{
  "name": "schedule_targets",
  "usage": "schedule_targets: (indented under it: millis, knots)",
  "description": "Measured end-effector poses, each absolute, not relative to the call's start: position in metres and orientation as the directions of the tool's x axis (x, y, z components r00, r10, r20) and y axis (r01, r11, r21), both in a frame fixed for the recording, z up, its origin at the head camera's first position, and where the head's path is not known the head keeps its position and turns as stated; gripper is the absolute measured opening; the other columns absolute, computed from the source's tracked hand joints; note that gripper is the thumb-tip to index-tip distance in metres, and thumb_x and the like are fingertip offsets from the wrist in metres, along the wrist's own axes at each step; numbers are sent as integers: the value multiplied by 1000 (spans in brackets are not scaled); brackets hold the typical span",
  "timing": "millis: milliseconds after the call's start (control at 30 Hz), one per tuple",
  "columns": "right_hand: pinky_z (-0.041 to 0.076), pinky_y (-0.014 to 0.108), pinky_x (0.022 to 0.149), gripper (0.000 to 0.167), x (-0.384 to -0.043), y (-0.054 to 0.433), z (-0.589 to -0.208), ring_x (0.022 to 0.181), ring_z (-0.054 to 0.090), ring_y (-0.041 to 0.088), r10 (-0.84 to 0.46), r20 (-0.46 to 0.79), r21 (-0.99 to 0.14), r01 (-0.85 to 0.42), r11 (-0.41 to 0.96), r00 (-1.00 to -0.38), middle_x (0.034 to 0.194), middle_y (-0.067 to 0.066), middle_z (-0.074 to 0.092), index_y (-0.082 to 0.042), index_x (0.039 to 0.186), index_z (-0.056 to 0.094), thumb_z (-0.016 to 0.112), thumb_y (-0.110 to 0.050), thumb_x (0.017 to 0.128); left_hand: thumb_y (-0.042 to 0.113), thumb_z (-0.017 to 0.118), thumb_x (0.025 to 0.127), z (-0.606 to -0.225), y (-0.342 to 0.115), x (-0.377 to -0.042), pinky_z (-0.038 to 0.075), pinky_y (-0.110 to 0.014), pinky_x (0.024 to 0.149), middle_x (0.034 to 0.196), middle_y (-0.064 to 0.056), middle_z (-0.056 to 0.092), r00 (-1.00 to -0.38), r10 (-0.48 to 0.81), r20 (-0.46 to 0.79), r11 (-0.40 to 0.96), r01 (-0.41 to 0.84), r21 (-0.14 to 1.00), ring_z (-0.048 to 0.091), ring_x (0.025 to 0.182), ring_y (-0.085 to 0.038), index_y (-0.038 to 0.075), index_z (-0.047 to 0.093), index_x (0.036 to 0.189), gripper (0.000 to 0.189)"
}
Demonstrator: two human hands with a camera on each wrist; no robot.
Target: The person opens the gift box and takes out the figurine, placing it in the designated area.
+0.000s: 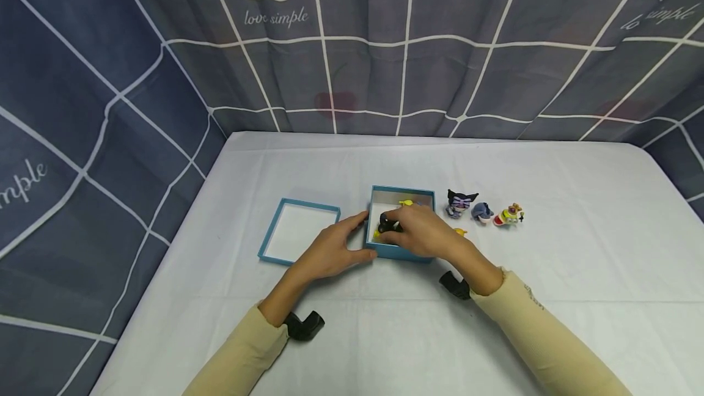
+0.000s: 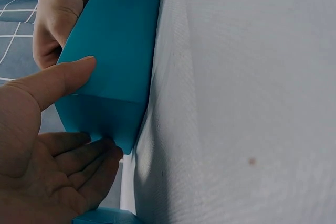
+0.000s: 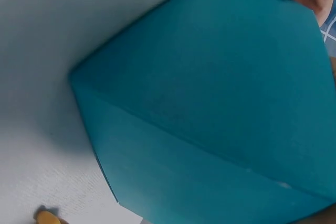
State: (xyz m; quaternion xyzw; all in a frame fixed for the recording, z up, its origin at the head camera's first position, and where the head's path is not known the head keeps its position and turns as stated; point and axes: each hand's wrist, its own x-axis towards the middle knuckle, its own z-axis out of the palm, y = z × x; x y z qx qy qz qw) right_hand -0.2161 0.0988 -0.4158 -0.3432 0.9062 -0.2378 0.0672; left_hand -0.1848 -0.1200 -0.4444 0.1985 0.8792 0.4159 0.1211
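Note:
A teal box (image 1: 401, 252) with a pale inside stands lidless on the white table. My right hand (image 1: 418, 231) reaches down into it, thumb and fingers pinching a small black figurine (image 1: 384, 225). Bits of yellow figurine (image 1: 406, 203) show at the far side inside the box; the hand hides much of the interior. My left hand (image 1: 332, 250) is at the box's left side. In the left wrist view its thumb (image 2: 79, 72) lies straight along one teal face and the fingertips touch the adjoining face. Only the outer walls of the box (image 3: 210, 103) show in the right wrist view.
The teal-rimmed lid (image 1: 299, 232) lies left of the box. To the right sit a black-eared figurine (image 1: 459, 203), a blue figurine (image 1: 482, 212) and a colourful figurine (image 1: 508, 215). An orange-yellow piece (image 1: 461, 231) lies near the right forearm. A grey checked curtain (image 1: 363, 78) hangs behind the table.

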Motion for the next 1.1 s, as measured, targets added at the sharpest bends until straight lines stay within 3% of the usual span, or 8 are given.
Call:
schedule_targets:
  millis: [100, 167, 300, 467, 600, 700, 800, 1100]
  knots:
    - [42, 32, 61, 19, -215, 100, -416, 66, 52, 12, -658, 65, -470, -605, 643, -750, 69, -7, 57, -14, 84, 65, 72, -29, 92, 31, 78, 87, -445, -121, -185, 31, -45, 113, 154, -9, 39, -892, 450, -48, 578, 250, 777, 33, 142, -25, 7, 36, 153, 81]
    - [48, 36, 69, 19, -214, 101, -416, 76, 59, 15, -657, 71, -469, -606, 642, -751, 80, -3, 64, -9, 95, 69, 71, -27, 93, 31, 78, 87, -445, -121, -185, 31, -45, 113, 154, -9, 38, -892, 450, -48, 580, 251, 775, 32, 142, -25, 7, 36, 153, 81]
    - [50, 45, 82, 36, -214, 103, -414, 98, 63, 25, -655, 86, -483, -606, 632, -751, 107, 9, 67, 2, 121, 65, 67, -24, 96, 33, 78, 87, -445, -121, -185, 31, -44, 113, 154, -9, 38, -891, 451, -48, 583, 253, 772, 33, 142, -25, 7, 36, 153, 82]
    - [50, 43, 78, 40, -216, 103, -416, 94, 62, 24, -635, 123, -543, -587, 600, -763, 107, 9, 68, 4, 128, 61, 63, -23, 98, 32, 78, 87, -445, -121, -186, 31, -44, 113, 153, -11, 39, -893, 447, -50, 586, 250, 771, 33, 141, -26, 5, 36, 152, 82]
    - [54, 39, 76, 40, -216, 102, -419, 90, 66, 19, -560, 193, -618, -543, 569, -806, 105, 8, 71, 0, 126, 61, 66, -24, 96, 32, 78, 87, -444, -120, -186, 31, -44, 113, 153, -12, 38, -894, 444, -61, 592, 242, 769, 33, 142, -26, 5, 36, 153, 83]
    - [53, 34, 69, 25, -215, 102, -420, 79, 64, 13, -507, 236, -663, -519, 540, -829, 97, 0, 71, -7, 112, 67, 68, -26, 95, 32, 78, 87, -444, -121, -186, 31, -44, 113, 154, -12, 38, -897, 436, -69, 597, 232, 768, 33, 142, -27, 5, 35, 153, 83]
    - [51, 33, 70, 17, -216, 102, -420, 81, 62, 12, -487, 254, -672, -514, 532, -836, 97, -4, 70, -13, 105, 71, 69, -26, 94, 32, 78, 86, -444, -122, -185, 30, -44, 113, 154, -12, 37, -899, 432, -71, 595, 225, 771, 32, 142, -27, 5, 36, 153, 83]
    - [50, 33, 65, 24, -217, 106, -413, 78, 60, 16, -416, 176, -750, -395, 531, -892, 99, 0, 71, -11, 108, 76, 71, -28, 92, 33, 78, 87, -443, -121, -187, 30, -43, 113, 154, -9, 37, -892, 449, -55, 590, 250, 767, 32, 142, -25, 5, 35, 153, 83]
